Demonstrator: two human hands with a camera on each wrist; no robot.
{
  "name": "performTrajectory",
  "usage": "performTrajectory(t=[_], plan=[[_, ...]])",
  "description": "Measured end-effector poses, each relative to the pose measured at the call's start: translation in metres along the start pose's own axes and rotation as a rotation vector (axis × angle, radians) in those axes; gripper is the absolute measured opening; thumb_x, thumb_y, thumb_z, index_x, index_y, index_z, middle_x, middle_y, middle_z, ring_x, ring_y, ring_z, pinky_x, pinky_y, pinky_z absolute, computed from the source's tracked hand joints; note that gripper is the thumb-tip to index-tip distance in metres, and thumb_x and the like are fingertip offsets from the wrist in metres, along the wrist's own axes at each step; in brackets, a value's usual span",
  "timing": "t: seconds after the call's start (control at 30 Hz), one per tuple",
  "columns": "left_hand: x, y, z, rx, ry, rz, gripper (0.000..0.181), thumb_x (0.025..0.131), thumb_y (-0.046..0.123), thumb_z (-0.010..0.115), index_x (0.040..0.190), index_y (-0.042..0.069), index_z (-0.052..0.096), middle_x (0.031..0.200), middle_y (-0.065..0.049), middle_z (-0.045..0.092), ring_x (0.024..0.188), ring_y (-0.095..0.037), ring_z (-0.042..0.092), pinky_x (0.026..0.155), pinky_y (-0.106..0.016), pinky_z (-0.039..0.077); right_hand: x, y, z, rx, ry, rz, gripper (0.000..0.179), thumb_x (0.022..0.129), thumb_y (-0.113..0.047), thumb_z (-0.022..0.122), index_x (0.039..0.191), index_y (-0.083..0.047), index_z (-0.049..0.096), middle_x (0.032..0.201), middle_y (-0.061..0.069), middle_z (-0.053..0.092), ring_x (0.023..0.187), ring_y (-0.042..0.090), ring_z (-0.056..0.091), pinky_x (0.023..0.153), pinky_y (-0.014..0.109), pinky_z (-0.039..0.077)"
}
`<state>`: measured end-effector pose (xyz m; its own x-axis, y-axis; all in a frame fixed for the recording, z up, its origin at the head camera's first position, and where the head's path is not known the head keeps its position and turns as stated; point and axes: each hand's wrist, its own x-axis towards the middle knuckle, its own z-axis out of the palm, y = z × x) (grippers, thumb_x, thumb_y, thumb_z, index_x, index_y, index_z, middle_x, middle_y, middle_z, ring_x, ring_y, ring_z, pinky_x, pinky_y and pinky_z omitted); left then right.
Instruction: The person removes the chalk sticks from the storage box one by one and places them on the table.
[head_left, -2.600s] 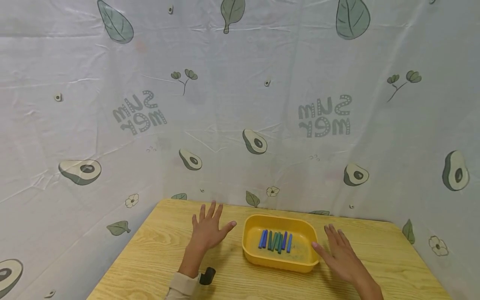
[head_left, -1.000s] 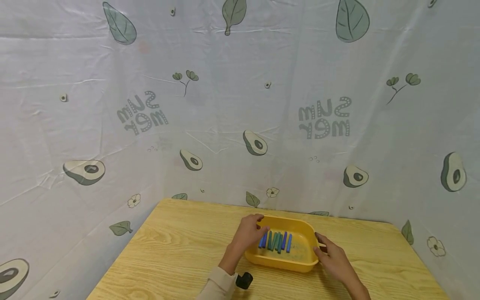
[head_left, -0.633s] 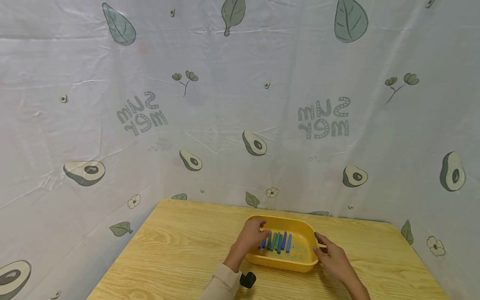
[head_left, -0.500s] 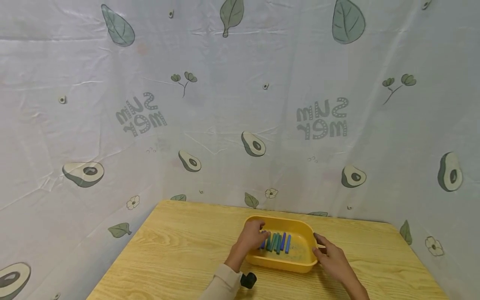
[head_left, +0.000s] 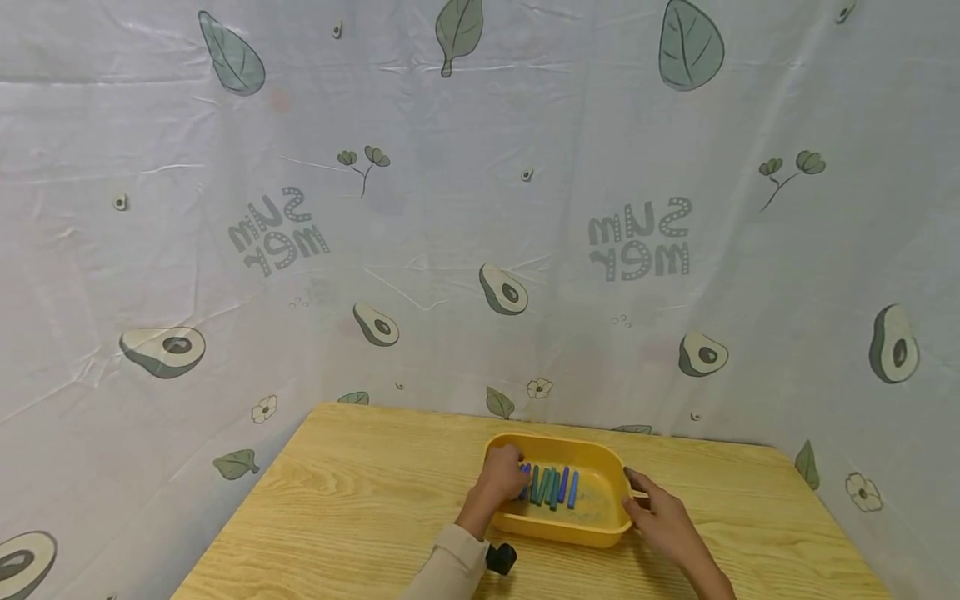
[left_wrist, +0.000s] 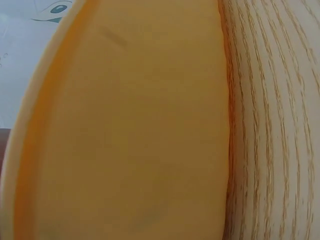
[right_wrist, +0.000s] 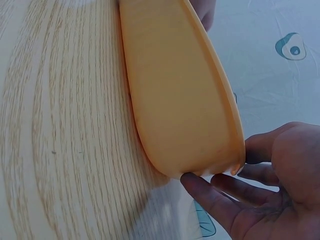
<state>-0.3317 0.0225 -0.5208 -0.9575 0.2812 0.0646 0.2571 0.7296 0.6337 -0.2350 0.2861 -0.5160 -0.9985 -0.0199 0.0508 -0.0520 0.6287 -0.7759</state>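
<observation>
A yellow plastic tray [head_left: 558, 533] holds a row of several blue and green chalk-like sticks [head_left: 553, 490]. Reaching over the tray's left end, my left hand [head_left: 501, 477] has its thumb and fingertips right at the leftmost blue sticks. The fingertips partly hide them, and I cannot tell whether they pinch one. My right hand [head_left: 663, 515] grips the tray's right end, thumb at the near side and fingers at the far side. In the right wrist view, the fingers and thumb of the right hand [right_wrist: 280, 185] bend round the tray's end [right_wrist: 182, 90].
The tray stands on a wood-grain table [head_left: 360, 483], towards its back. Behind and beside the table hangs a pale curtain [head_left: 420, 208] printed with avocados and leaves. A black wrist camera [head_left: 501, 558] sits at the left cuff. Greenish dust marks the tray floor.
Both hands were raised and spread beside the tray. The right has come in to grip its right end; the left has moved right and down into the tray, its thumb drawing towards the fingers.
</observation>
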Motion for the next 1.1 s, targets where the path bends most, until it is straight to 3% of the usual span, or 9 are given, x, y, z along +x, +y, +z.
performTrajectory(t=[0.23, 0.7, 0.9, 1.1], plan=[[0.004, -0.004, 0.003, 0.002, 0.011, -0.013, 0.035, 0.091, -0.007, 0.070, 0.126, -0.008, 0.075, 0.126, -0.025, 0.076, 0.104, -0.029, 0.072, 0.078, -0.039, 0.061, -0.001, -0.001, 0.001, 0.028, -0.004, 0.009, 0.057, 0.110, -0.011, 0.059, 0.161, 0.008, 0.040, 0.151, 0.037, 0.055, 0.120, 0.041, 0.073, 0.079, 0.034, 0.065], [0.004, -0.009, 0.008, -0.128, 0.012, -0.053, 0.034, 0.091, -0.010, 0.067, 0.124, -0.007, 0.075, 0.119, -0.025, 0.076, 0.069, -0.019, 0.052, 0.057, -0.031, 0.040, 0.000, 0.001, 0.002, 0.004, -0.008, 0.031, 0.056, 0.110, -0.013, 0.059, 0.160, 0.007, 0.042, 0.151, 0.037, 0.055, 0.120, 0.042, 0.073, 0.081, 0.036, 0.065], [0.004, -0.011, 0.011, -0.206, 0.033, -0.037, 0.040, 0.086, -0.012, 0.062, 0.123, -0.008, 0.076, 0.115, -0.026, 0.077, 0.056, -0.015, 0.040, 0.051, -0.030, 0.032, 0.002, 0.000, 0.002, -0.003, -0.007, 0.039, 0.057, 0.110, -0.013, 0.059, 0.160, 0.006, 0.042, 0.152, 0.038, 0.054, 0.120, 0.041, 0.073, 0.081, 0.036, 0.065], [0.002, -0.010, 0.010, -0.342, 0.025, -0.077, 0.043, 0.086, -0.013, 0.060, 0.126, -0.007, 0.075, 0.087, -0.015, 0.074, 0.053, -0.014, 0.034, 0.047, -0.028, 0.028, 0.003, 0.000, 0.001, -0.016, -0.006, 0.035, 0.057, 0.110, -0.013, 0.059, 0.161, 0.006, 0.041, 0.151, 0.038, 0.054, 0.120, 0.042, 0.073, 0.081, 0.037, 0.066]])
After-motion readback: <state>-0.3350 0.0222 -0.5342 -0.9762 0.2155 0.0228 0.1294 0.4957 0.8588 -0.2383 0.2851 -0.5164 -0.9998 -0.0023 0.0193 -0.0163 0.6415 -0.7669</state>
